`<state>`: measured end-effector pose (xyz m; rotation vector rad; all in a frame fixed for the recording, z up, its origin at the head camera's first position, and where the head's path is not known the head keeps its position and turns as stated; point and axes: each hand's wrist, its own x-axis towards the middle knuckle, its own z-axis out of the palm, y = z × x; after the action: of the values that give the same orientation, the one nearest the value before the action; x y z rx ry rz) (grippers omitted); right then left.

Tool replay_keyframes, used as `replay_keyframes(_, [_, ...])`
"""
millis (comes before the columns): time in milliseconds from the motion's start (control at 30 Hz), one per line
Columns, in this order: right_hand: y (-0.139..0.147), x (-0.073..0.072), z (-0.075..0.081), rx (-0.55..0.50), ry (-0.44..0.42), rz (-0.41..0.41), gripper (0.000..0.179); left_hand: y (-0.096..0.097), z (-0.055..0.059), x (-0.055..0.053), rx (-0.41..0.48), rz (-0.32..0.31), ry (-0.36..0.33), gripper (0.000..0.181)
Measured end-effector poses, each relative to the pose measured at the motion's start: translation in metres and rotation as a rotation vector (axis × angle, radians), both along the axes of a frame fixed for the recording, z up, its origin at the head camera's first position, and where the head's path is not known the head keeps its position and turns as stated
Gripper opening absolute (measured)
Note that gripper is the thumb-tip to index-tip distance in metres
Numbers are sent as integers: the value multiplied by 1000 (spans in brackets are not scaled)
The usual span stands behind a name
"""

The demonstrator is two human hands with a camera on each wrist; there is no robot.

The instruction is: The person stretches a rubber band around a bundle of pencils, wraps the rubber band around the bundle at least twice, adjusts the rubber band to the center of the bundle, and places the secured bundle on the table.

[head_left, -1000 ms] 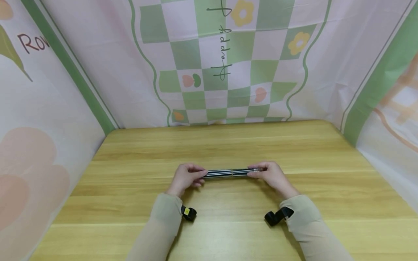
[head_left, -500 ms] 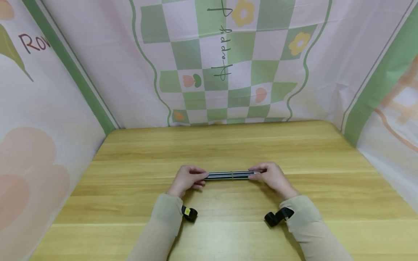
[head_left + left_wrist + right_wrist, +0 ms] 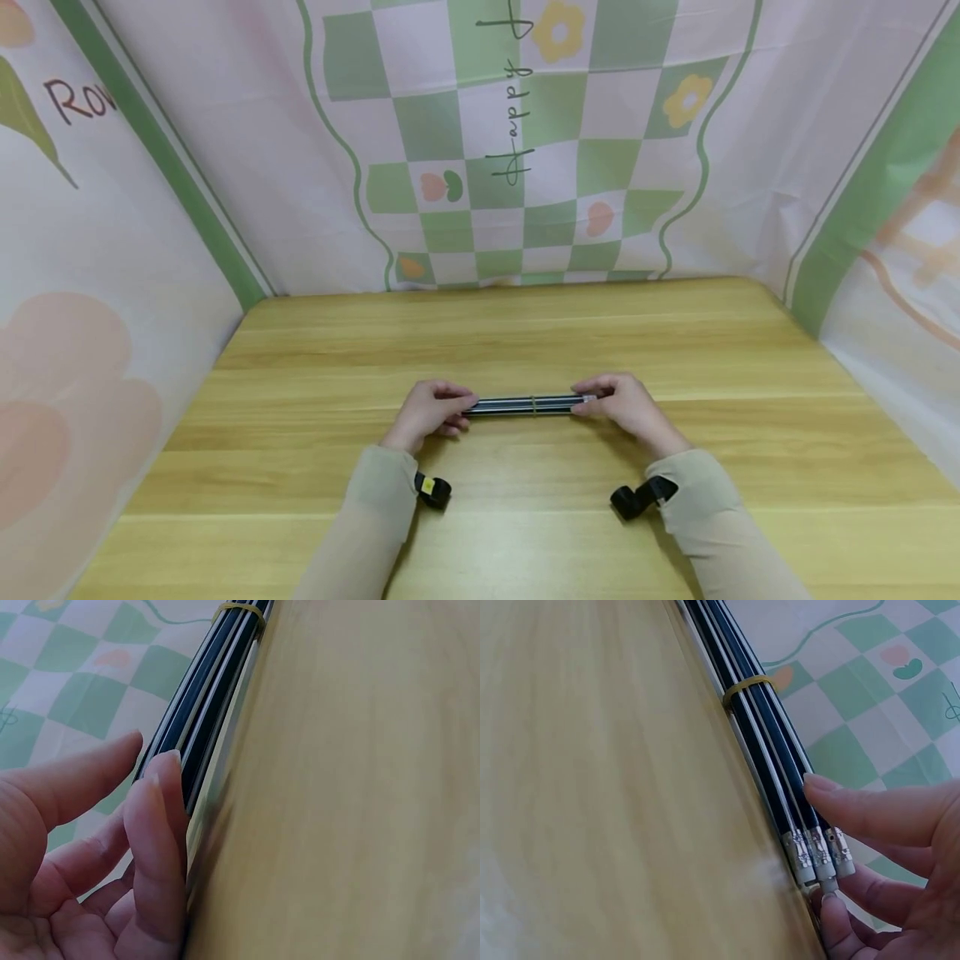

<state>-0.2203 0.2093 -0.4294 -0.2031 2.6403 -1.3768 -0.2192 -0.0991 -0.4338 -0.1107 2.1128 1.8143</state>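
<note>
A bundle of dark pencils with silvery stripes (image 3: pixel 510 406) lies crosswise before me, low over or on the table; I cannot tell which. One yellowish rubber band (image 3: pixel 746 688) circles it near the middle. My left hand (image 3: pixel 429 412) holds the left end between thumb and fingers, and the pencil tips are hidden there. At the opposite end my right hand (image 3: pixel 626 410) grips the bundle, its thumb along one side. Metal ferrules (image 3: pixel 817 847) and white erasers (image 3: pixel 826 885) show beside those fingers in the right wrist view.
The wooden table (image 3: pixel 510 333) spreads around both hands. Behind it hangs a printed cloth (image 3: pixel 495 192) with green and white checks, and cloth also closes off the left and right sides. A small black camera (image 3: pixel 435 492) sits at the left wrist, another black camera (image 3: pixel 626 502) at the right.
The pencil bundle has come slightly lower and nearer to me, and it lies a little more level. Both hands keep hold of its ends and have hardly moved.
</note>
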Motion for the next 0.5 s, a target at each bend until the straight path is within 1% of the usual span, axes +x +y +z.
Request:
replay_keyframes(133, [2,-1,2,-17,-18,15,46,-2,0,0,3,7,1,27])
replay_keyframes(300, [5,-2,4,-58,-13,7,47,-7,2,0,-1,41,1,25])
replay_keyframes(400, [8,-2,8,-81,15,-36,46,-13,6,0,-2,93,24,25])
replay_keyframes(500, [11,-1,14,-112,60,-103,46,-21,12,-2,27,172,75,26])
